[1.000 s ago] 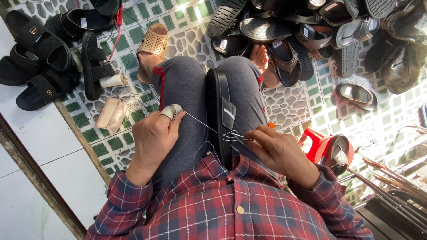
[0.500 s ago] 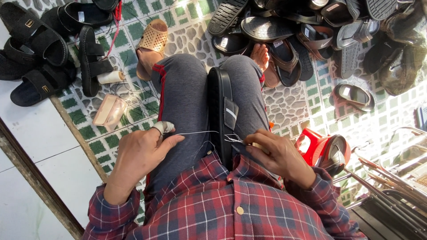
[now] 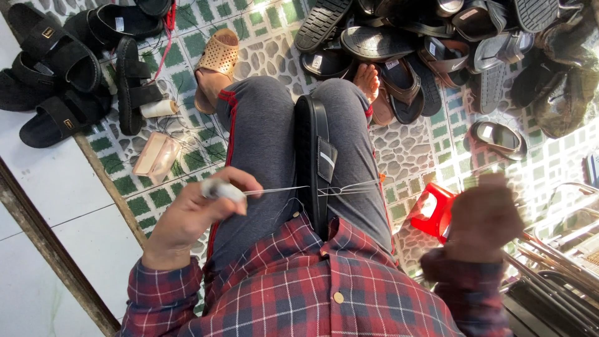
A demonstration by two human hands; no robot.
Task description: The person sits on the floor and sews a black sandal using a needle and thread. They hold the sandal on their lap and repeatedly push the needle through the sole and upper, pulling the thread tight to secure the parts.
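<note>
A black sandal stands on edge, clamped between my knees in grey trousers. My left hand grips a pale-handled awl whose thin metal shaft points right at the sandal's side. A light thread runs from the sandal's edge out to the right. My right hand is blurred, pulled away to the right of my knee with its fingers closed, apparently drawing that thread; the thread inside the fist is not visible.
Black sandals lie in a heap at the upper left, more dark sandals across the top. A tan sandal is on my left foot. A thread spool, a small red stool and metal bars are nearby.
My right hand has swung out from the sandal to the right, drawing the thread taut. My left hand has shifted toward the sandal with the awl.
</note>
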